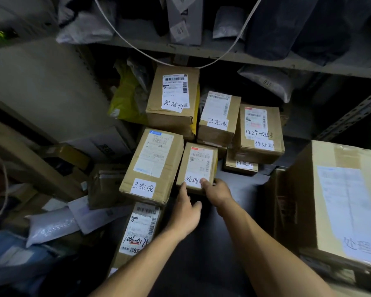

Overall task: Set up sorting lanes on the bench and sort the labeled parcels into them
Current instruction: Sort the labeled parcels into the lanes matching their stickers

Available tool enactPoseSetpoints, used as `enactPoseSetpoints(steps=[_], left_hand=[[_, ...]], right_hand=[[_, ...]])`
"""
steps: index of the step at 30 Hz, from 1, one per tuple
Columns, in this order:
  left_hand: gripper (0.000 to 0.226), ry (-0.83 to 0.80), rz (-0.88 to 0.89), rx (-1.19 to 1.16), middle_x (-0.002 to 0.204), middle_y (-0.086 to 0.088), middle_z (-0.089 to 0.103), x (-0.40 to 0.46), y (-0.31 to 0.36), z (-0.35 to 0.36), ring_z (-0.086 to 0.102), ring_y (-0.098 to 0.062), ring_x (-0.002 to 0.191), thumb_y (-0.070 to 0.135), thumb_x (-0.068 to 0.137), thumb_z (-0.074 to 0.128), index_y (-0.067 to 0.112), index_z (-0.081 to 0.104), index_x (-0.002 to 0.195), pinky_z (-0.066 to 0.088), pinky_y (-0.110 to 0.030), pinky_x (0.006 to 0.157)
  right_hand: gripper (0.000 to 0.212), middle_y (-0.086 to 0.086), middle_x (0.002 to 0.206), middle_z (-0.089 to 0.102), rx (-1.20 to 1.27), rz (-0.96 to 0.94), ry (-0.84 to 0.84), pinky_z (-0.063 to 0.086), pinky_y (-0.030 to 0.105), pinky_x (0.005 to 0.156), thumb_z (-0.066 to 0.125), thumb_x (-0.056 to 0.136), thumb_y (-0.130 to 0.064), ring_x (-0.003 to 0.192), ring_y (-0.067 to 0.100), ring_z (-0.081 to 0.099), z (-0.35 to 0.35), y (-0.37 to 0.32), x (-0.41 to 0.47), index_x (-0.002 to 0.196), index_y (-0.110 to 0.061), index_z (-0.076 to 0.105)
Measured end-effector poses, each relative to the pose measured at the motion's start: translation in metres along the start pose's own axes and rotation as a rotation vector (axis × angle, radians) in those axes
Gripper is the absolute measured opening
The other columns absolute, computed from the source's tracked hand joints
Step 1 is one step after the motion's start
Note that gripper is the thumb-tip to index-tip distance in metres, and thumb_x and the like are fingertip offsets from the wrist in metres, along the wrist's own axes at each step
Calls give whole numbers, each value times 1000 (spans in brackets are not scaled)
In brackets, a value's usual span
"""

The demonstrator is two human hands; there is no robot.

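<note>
Left of the small parcel, a taller box stands touching it, while dark bare bench lies open to its right. The small parcel's long axis runs away from the person, label up. The left hand presses open fingers on its near edge; the right hand grips the near right corner, thumb hiding part of the written tag.
</note>
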State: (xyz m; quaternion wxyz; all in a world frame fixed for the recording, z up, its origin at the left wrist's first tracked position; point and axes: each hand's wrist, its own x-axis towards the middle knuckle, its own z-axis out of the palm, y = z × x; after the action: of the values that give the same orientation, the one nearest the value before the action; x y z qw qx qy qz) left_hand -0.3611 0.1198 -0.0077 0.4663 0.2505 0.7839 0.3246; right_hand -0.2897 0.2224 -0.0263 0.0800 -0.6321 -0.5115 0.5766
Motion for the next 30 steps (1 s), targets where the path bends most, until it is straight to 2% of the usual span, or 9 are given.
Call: enactPoseSetpoints(steps=[3,7,9,13,16,20,23,26,30], left_hand=[[81,30,-19,-21,155,-7,31,-1,1,2,39,-17,138,15,96,52,25,-2,155,31,-24,102],[77,33,-25,-4,155,-9,33,4,4,4,39,-22,138,31,98,51,27,0,155,32,-37,113],[71,30,-26,2,154,-5,36,4,5,7,39,-22,138,38,99,48,28,5,155,31,-37,113],[56,83,28,0,145,0,48,-4,9,14,48,-19,129,31,99,49,27,26,150,34,-26,97],[52,121,65,24,143,-1,51,-13,13,8,48,-20,128,28,99,50,24,33,148,38,-31,104],[48,158,128,27,139,2,54,-33,23,0,50,-18,126,27,98,52,27,39,144,41,-36,105],[47,209,181,-7,137,3,55,-50,37,-6,51,-16,124,28,97,54,28,42,142,41,-36,105],[45,246,258,-88,133,6,56,-71,55,-7,50,-12,120,28,96,55,31,44,140,41,-34,102],[43,299,406,-212,130,8,57,-105,87,1,51,-9,119,27,95,58,31,47,136,40,-30,101]], right_hand=[[40,10,126,67,27,34,16,51,37,97,59,97,-33,114,27,63,-10,6,-2,130,-10,58],[35,7,124,68,26,51,27,50,44,102,59,97,-32,114,26,63,-28,17,-7,127,-15,58],[31,8,123,68,43,47,12,51,44,101,61,96,-30,110,25,65,-33,22,-12,124,-17,58],[36,9,124,68,39,42,2,50,46,102,62,95,-31,113,27,64,-43,28,-25,127,-15,58],[38,5,122,69,20,24,-18,52,46,100,63,94,-33,109,25,66,-51,28,-38,127,-15,59],[53,-4,123,64,32,-116,26,51,33,93,65,93,-32,104,14,63,-60,25,-64,141,-21,46],[50,-9,124,65,40,-223,16,50,26,89,62,95,-35,103,5,61,-70,14,-87,142,-30,46],[48,-21,112,59,31,-319,46,43,18,83,58,95,-41,105,1,56,-85,-4,-115,142,-36,47],[44,-15,126,62,3,-473,111,39,10,78,53,96,-40,112,4,56,-119,-28,-156,139,-35,49]])
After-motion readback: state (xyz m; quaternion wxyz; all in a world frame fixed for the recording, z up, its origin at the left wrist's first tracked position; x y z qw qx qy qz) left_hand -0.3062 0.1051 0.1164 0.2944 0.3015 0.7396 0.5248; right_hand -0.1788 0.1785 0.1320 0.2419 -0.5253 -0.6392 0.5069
